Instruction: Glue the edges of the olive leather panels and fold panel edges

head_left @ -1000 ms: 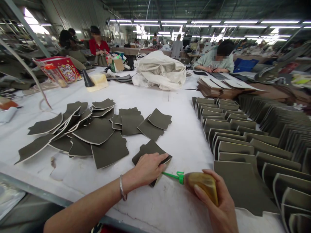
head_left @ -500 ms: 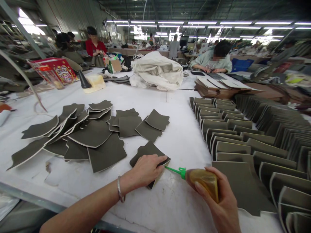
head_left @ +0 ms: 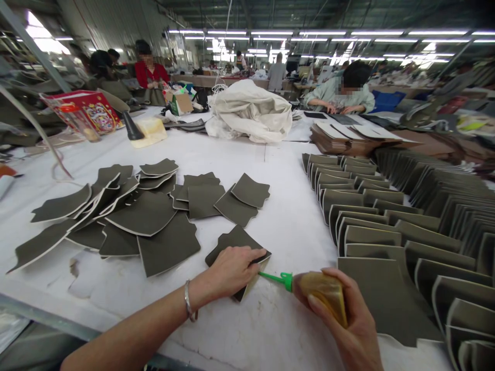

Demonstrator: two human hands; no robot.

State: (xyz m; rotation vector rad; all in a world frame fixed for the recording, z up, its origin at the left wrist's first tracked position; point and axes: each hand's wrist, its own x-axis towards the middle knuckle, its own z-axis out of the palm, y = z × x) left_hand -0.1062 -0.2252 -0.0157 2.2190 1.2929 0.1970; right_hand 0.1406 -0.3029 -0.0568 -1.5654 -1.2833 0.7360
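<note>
My left hand (head_left: 231, 271) lies on a dark olive cut piece (head_left: 232, 241) on the white table (head_left: 286, 221), its fingers bent and pinching the piece's near right edge, which is lifted a little. My right hand (head_left: 342, 319) is wrapped round an amber squeeze bottle (head_left: 323, 292) with a green nozzle (head_left: 275, 279). The nozzle tip points left and reaches the lifted edge of the piece, right at my left fingertips. A bracelet sits on my left wrist.
A loose heap of olive pieces (head_left: 127, 211) lies to the left. Overlapping rows of the same pieces (head_left: 390, 226) cover the right side. A white cloth bag (head_left: 251, 111), a red box (head_left: 87, 113) and a brown stack (head_left: 348, 139) stand further back. Other people work at the far tables.
The bottle's nozzle has shifted slightly left and down along the edge of the piece. My left hand stays on the piece in the same place.
</note>
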